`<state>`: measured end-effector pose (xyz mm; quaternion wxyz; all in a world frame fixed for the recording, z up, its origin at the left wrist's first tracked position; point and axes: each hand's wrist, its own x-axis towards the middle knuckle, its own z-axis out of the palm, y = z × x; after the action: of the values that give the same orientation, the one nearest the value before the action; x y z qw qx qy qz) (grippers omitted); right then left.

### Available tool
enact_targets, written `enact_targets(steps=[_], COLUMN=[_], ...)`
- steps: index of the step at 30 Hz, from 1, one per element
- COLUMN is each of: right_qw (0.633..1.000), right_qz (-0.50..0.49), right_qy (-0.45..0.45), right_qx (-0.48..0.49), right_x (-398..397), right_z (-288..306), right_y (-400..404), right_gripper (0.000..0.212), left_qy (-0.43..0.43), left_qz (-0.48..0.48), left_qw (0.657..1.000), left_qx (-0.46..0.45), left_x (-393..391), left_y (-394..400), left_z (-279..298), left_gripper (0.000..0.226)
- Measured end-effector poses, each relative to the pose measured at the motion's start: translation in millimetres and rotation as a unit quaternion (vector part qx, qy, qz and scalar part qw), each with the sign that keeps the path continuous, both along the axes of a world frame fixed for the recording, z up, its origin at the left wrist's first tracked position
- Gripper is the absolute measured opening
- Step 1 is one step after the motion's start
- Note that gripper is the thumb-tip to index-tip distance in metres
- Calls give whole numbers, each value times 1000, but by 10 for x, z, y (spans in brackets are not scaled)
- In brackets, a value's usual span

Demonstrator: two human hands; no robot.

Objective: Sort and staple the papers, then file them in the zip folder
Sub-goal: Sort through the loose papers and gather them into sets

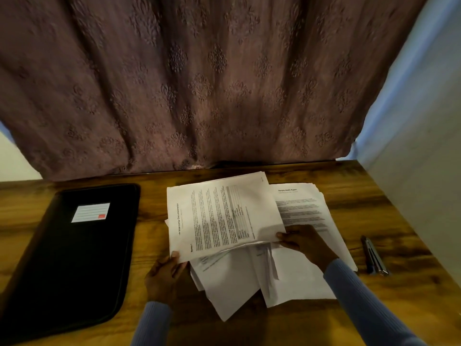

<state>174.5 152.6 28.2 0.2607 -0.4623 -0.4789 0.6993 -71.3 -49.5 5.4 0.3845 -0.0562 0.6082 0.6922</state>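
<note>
A printed sheet headed "Internship Documentation" is lifted sideways over the table, held by both hands. My left hand pinches its near-left corner, and my right hand pinches its right edge. Under it lie several loose white papers, fanned out and overlapping. A "Sample Health Report" page tops a stack at the right. The black zip folder, closed and bearing a white label, lies flat at the left. A stapler rests at the far right.
The wooden table runs back to a patterned mauve curtain. A pale wall borders the table's right side. Bare wood shows between the folder and the papers and along the near edge.
</note>
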Motion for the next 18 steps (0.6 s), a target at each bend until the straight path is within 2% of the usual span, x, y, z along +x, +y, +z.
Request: enact_targets(steps=[7,9,12,15,18], right_qw=[1000,1000,998,996,994], right_qz=[-25,-30,-45,-69,-84], right_qy=[8,-1,-31,-51,-69], right_qx=[2,10,12,2,9], right_x=[28,24,13,-24,-13], right_z=[-27,-28,-33,-24,-38], right_y=[3,6,32,40,85], right_gripper=[49,48,44,33,30], left_qy=[-36,-42,-40,-42,-52], left_qz=[52,46,32,22,-33], left_qw=[998,998,999,999,997], left_qx=[9,3,-9,-15,-47], left_x=[61,50,54,48,9], left_y=[68,60,65,67,55], left_z=[-11,-36,-48,-58,-60], left_gripper=[13,8,15,9,13])
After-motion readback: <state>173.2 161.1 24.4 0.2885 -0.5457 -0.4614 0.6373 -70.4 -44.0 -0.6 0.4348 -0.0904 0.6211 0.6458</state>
